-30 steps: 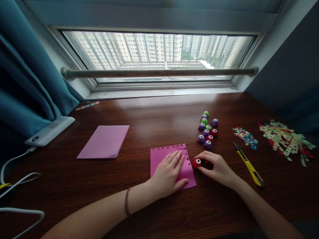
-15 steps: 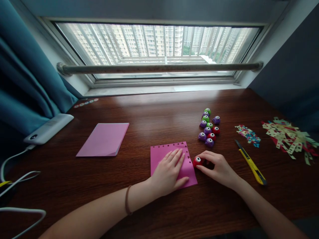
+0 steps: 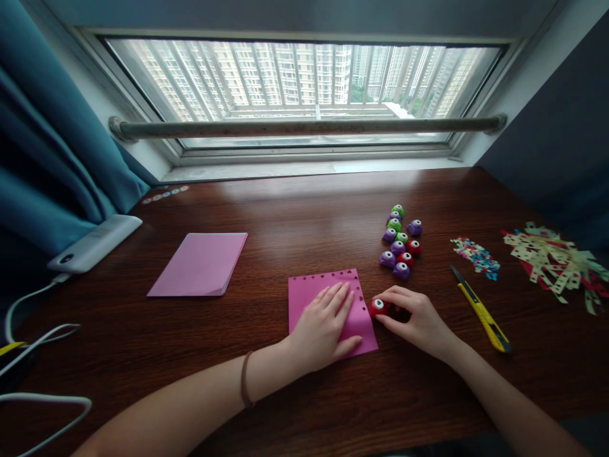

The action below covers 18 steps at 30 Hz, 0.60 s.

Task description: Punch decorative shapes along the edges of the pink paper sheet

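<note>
A pink sheet of paper (image 3: 304, 298) lies on the brown table, with small shapes punched along its top and upper right edges. My left hand (image 3: 326, 327) rests flat on it, fingers stretched out. Between the thumb and fingers of my right hand (image 3: 419, 320) is a small red craft punch (image 3: 378, 307), at the sheet's right edge just below the last punched hole. Behind it stands a group of small craft punches (image 3: 398, 247) in purple, green and red.
A stack of pink paper (image 3: 197, 263) lies at left. On the right are a yellow utility knife (image 3: 483, 314) with its blade out, punched confetti (image 3: 476, 256) and a heap of paper strips (image 3: 552, 257). A white power strip (image 3: 95, 244) with cables sits far left.
Both hands, the sheet and the red punch keep nearly the same places. The whole view has shifted very slightly.
</note>
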Motion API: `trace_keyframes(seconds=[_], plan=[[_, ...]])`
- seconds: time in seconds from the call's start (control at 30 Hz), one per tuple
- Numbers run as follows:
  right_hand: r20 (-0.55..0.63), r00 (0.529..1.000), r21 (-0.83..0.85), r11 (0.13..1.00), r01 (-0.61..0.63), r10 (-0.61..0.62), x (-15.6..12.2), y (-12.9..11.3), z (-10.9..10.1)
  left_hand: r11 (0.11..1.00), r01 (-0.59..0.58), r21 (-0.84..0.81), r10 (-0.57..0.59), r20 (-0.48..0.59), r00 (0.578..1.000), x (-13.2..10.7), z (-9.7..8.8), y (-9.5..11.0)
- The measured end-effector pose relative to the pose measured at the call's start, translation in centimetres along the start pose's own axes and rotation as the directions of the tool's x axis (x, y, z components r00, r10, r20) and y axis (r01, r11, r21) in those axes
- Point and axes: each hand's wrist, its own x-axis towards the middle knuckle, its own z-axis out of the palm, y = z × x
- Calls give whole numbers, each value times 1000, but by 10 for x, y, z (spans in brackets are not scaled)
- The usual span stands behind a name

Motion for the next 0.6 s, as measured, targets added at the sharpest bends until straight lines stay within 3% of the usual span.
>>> trace_keyframes(seconds=[0.27, 0.6], plan=[[63, 998, 12, 1000, -25, 24, 1, -4, -3, 1000, -1, 2, 1, -23, 1000, 1, 0, 0], [29, 998, 6, 999, -52, 52, 1, -3, -4, 999, -7, 34, 8, -21, 1000, 0, -1, 0]])
